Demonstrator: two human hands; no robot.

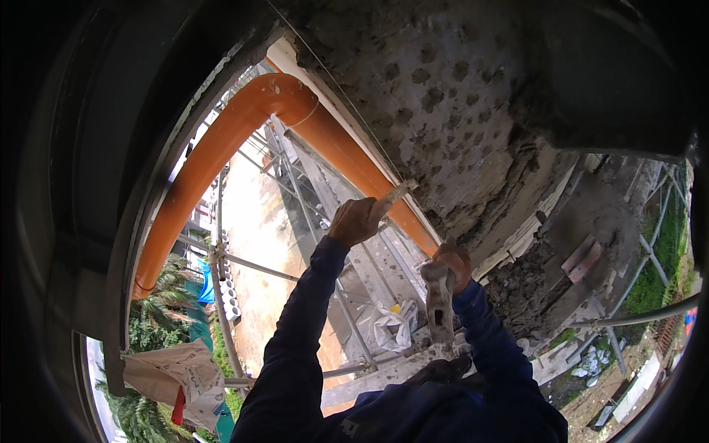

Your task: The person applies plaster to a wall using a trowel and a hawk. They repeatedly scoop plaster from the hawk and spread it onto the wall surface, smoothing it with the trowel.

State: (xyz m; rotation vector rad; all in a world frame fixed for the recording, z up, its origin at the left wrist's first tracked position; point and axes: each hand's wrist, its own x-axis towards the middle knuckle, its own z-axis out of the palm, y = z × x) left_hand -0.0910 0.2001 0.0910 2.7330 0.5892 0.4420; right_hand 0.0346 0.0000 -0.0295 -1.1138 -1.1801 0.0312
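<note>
My left hand [354, 222] is closed round a short flat strip [396, 197], pale and smeared with mortar. The far end of the strip reaches the edge of the rough grey mortar wall [443, 111], beside a taut string line. Lower and to the right, my right hand [456, 264] grips a long mortar-caked tool [440, 299] with a slot in its lower part; its exact kind does not show. That hand is close to the wall's lower edge. Behind both hands runs a thick orange pipe [343, 144], bent at its top.
Scaffold tubes [260, 266] cross below me, above the bright ground. Planks and a white sack [389, 325] lie beneath my arms. At right, heaped mortar [528, 292] sits beside a broken brick [582, 258]. A torn bag [181, 373] hangs at lower left.
</note>
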